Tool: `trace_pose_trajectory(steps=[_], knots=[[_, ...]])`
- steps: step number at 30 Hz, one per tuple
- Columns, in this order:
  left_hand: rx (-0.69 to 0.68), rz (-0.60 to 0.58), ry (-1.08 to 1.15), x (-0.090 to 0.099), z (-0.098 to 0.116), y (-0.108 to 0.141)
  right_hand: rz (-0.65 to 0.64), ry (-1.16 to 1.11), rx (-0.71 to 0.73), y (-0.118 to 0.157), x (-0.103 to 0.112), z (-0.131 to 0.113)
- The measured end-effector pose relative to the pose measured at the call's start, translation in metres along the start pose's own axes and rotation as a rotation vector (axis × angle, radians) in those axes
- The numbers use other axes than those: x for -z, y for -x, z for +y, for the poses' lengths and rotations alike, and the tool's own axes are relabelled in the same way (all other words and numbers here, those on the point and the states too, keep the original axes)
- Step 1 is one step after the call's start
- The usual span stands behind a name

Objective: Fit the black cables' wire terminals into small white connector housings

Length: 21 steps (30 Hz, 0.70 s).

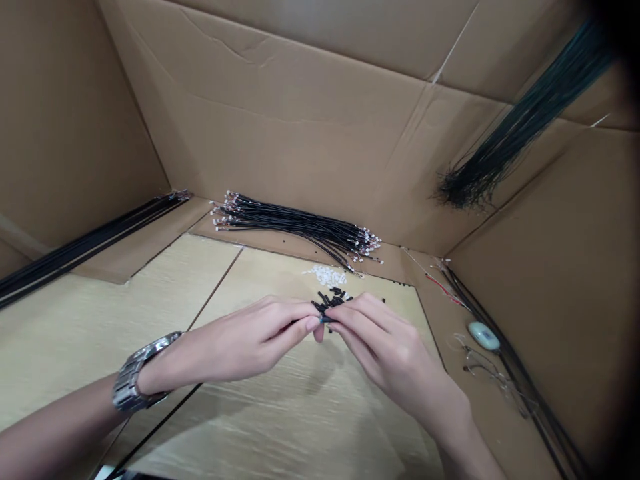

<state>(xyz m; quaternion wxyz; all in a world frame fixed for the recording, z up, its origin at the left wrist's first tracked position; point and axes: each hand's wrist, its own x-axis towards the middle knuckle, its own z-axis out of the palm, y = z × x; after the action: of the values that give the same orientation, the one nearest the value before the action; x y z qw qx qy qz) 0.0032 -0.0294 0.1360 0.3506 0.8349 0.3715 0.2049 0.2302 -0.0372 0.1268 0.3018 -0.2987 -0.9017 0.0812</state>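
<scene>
My left hand (273,337), with a metal-banded watch (143,370) on its wrist, pinches with thumb and forefinger. Its fingertips meet those of my right hand (383,337), also closed in a pinch. Between them a short dark piece (327,319) shows, like a cable end or a small sleeve; most of it is hidden by the fingers. A black cable (165,420) passes beneath my left forearm from the lower left; whether it leads to my fingers is hidden. Just behind my fingertips lie several short black tubes (334,299), and beyond them a pile of small white connector housings (327,275).
A bundle of black cables with white connectors (295,223) lies along the back cardboard wall (300,120). More black cables (85,250) run along the left. Dark green wires (530,127) hang at upper right. Eyeglasses (493,373) and a pale oval object (483,335) sit at right.
</scene>
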Motion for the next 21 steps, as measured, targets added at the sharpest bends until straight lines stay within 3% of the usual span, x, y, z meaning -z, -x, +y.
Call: trace_pose_trajectory(steps=[10,21], knots=[[-0.021,-0.011,0.0,0.004,0.003,0.004,0.035,-0.24,-0.048,-0.003,-0.007,0.004],[-0.023,0.018,-0.033,-0.002,-0.008,0.0,0.001,-0.214,-0.155,-0.004,-0.015,0.01]])
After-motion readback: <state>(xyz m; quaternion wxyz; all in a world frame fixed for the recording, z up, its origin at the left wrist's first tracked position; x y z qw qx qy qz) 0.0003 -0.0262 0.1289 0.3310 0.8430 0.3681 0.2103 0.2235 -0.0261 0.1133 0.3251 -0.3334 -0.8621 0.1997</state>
